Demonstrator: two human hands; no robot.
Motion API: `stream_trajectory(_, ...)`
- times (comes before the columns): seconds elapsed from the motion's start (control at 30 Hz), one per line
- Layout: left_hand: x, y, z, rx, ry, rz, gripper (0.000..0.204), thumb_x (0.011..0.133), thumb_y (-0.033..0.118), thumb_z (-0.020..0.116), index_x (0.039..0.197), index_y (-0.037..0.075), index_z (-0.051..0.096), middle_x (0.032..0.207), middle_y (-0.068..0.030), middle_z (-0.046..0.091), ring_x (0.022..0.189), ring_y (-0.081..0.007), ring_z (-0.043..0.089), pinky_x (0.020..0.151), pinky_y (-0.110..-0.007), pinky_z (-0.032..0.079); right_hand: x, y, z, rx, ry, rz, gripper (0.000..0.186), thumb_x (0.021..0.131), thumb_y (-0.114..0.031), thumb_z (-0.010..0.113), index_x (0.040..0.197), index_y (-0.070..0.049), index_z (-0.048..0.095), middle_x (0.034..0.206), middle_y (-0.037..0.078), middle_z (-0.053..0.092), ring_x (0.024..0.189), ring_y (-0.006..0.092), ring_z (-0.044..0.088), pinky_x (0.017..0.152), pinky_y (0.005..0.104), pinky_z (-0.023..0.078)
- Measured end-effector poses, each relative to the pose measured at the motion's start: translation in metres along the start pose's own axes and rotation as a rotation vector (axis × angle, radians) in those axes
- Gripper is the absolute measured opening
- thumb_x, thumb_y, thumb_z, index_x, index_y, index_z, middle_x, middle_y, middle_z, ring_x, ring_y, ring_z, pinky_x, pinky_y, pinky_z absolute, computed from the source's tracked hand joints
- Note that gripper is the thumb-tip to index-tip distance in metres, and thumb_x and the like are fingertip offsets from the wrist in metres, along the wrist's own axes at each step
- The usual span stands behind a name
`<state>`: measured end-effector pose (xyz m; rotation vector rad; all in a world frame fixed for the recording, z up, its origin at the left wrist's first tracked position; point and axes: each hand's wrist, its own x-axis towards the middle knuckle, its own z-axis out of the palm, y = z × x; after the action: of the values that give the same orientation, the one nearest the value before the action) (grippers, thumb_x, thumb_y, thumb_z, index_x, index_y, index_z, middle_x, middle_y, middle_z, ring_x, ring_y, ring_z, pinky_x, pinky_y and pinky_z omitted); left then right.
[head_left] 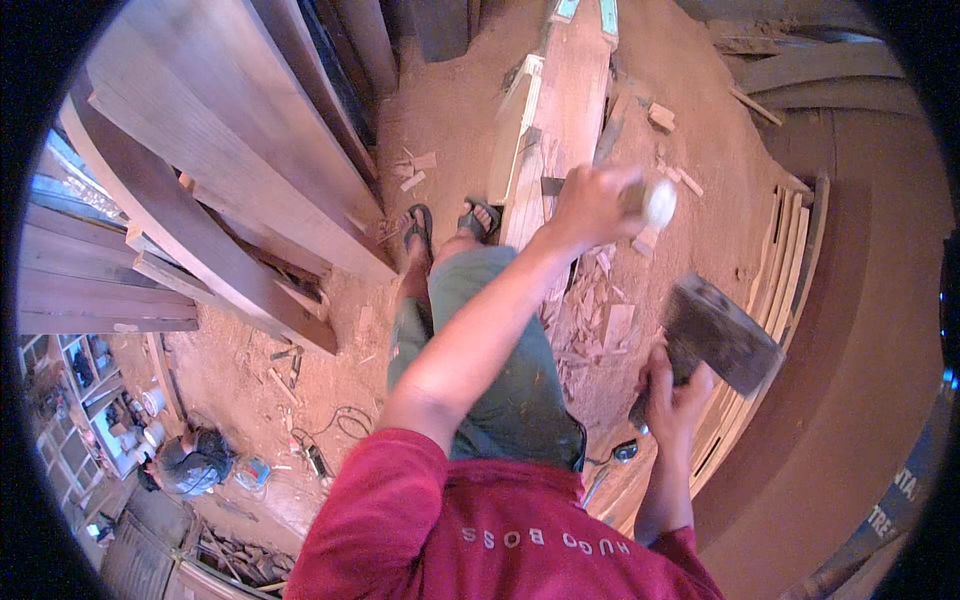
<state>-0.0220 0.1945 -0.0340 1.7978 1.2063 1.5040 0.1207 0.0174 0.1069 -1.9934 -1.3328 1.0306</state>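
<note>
My left hand [592, 207] is closed around a chisel, a little blurred. The chisel's pale rounded handle end [659, 203] sticks out to the right of the fist, and its dark blade [552, 186] shows on the other side, over a long wooden beam [572, 95]. Lower right, my right hand [676, 392] grips the handle of a wooden mallet. Its dark block head [726, 335] is tilted and apart from the chisel. Wood chips [600, 310] lie heaped beside the beam, below my left hand.
Large boards [230, 120] and a curved plank [200, 230] lean at the left. Long strips [775, 300] stand at the right. A cable [350, 420] lies on the dusty floor. Another person [195, 465] is at the lower left, near white buckets [153, 402].
</note>
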Motion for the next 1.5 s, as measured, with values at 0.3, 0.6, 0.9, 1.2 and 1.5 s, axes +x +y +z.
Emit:
stream_trajectory(0.3, 0.023, 0.039, 0.016, -0.085, -0.047, 0.077, 0.041, 0.057, 0.029, 0.084, 0.081, 0.008, 0.060, 0.072, -0.0101, 0.064, 0.067, -0.0288, 0.067, 0.057, -0.040, 0.052, -0.007, 0.012, 0.001, 0.257, 0.176, 0.008, 0.023, 0.095, -0.015, 0.059, 0.105, 0.002, 0.048, 0.065, 0.007, 0.053, 0.049, 0.0151, 0.053, 0.045, 0.0277, 0.044)
stream_trajectory(0.6, -0.008, 0.005, 0.002, -0.105, -0.051, 0.062, 0.049, 0.051, 0.027, 0.085, 0.083, 0.008, 0.054, 0.072, -0.0102, 0.061, 0.068, -0.0314, 0.064, 0.057, -0.042, 0.051, 0.000, 0.022, 0.024, 0.256, 0.024, 0.019, 0.023, 0.096, -0.015, 0.058, 0.107, 0.004, 0.049, 0.065, 0.007, 0.054, 0.050, 0.0141, 0.053, 0.046, 0.0261, 0.042)
stream_trajectory(0.9, -0.013, 0.003, -0.003, -0.111, -0.076, 0.048, 0.048, 0.051, 0.028, 0.084, 0.082, 0.009, 0.053, 0.073, -0.0087, 0.060, 0.069, -0.0302, 0.064, 0.056, -0.041, 0.050, 0.004, 0.025, 0.030, 0.291, 0.023, 0.039, 0.023, 0.097, -0.013, 0.055, 0.110, 0.004, 0.048, 0.065, 0.007, 0.052, 0.049, 0.0147, 0.053, 0.045, 0.0265, 0.044)
stream_trajectory(1.2, -0.015, 0.008, -0.003, -0.068, -0.091, 0.070, 0.049, 0.051, 0.028, 0.085, 0.083, 0.008, 0.052, 0.077, -0.0085, 0.062, 0.072, -0.0297, 0.065, 0.061, -0.042, 0.051, 0.006, 0.021, 0.028, 0.278, -0.008, 0.024, 0.023, 0.096, -0.013, 0.056, 0.110, 0.004, 0.048, 0.066, 0.008, 0.053, 0.049, 0.0150, 0.053, 0.044, 0.0271, 0.043)
stream_trajectory(1.5, -0.013, 0.008, -0.007, -0.062, -0.133, 0.023, 0.047, 0.051, 0.021, 0.084, 0.086, 0.007, 0.057, 0.078, -0.0108, 0.065, 0.074, -0.0313, 0.067, 0.062, -0.041, 0.052, 0.029, -0.019, 0.014, 0.171, 0.096, -0.167, 0.018, 0.093, -0.017, 0.062, 0.096, 0.000, 0.056, 0.070, 0.006, 0.056, 0.054, 0.0156, 0.052, 0.051, 0.0303, 0.044)
